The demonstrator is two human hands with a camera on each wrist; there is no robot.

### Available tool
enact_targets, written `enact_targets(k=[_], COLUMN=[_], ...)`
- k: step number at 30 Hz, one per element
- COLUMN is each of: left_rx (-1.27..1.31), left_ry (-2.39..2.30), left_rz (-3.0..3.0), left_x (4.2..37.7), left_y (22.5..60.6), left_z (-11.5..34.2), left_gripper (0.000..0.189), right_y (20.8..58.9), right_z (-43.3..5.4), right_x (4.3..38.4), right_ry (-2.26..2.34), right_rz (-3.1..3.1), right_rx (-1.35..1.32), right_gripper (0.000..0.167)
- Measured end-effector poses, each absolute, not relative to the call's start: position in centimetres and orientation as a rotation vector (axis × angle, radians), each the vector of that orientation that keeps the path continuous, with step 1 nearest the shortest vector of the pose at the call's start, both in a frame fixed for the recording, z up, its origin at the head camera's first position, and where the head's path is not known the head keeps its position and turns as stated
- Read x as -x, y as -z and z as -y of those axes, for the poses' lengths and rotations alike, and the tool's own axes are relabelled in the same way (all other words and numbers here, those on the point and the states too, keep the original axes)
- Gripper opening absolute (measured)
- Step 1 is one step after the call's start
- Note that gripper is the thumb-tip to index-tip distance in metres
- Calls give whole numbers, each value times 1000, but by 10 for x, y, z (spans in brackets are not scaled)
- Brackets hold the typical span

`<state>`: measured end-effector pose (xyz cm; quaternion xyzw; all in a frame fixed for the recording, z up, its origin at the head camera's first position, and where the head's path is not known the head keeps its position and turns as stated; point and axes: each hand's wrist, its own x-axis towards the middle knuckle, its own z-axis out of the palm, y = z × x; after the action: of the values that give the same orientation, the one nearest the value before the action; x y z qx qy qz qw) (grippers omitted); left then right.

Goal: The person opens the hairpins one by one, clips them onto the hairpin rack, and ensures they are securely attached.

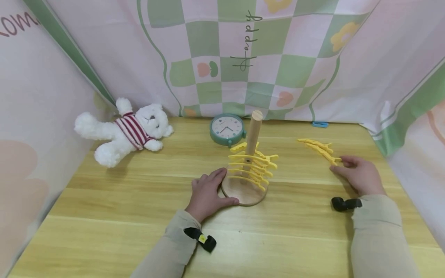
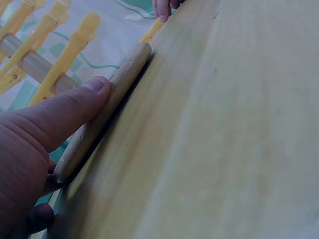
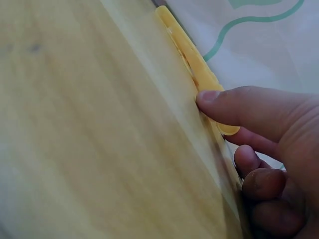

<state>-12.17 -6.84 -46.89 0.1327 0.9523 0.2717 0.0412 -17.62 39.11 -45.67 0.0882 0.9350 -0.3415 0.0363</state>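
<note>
A wooden stand with a round base (image 1: pixel 245 197) and an upright post (image 1: pixel 255 131) is near the middle of the table. Several yellow hair clips (image 1: pixel 255 168) are clipped one above another on the post. My left hand (image 1: pixel 208 195) grips the base's near left edge, its thumb (image 2: pixel 82 102) against the rim. Over on the right, two yellow hair clips (image 1: pixel 314 146) lie close together on the table. With thumb and fingers, my right hand (image 1: pixel 363 175) pinches the end of the nearer clip (image 3: pixel 192 55), which still appears to lie along the tabletop.
Behind the stand lies a round green clock (image 1: pixel 227 129). A white plush bear (image 1: pixel 133 131) in a striped shirt is at the back left. At the back right, a small blue clip-like item (image 1: pixel 320 124) rests by the patterned curtain (image 1: pixel 236 58).
</note>
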Motion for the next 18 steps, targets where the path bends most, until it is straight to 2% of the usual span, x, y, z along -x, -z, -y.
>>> enact_targets(k=[11,16,18], left_rx=[-415,-414,-419], left_ry=[-848,-843,-840], left_rz=[-2921,-2926,-2926], left_x=[121,122,122], left_y=[467,469,470], left_z=[68,70,69], left_gripper=[106,106,106], right_y=[456,457,455], right_z=[-385,-378,-373], right_x=[162,156,154], right_ry=[1268,1796,1973], right_rz=[-2849,-2679,-2595], right_rx=[-367,-433,-423], right_gripper=[76,32,24])
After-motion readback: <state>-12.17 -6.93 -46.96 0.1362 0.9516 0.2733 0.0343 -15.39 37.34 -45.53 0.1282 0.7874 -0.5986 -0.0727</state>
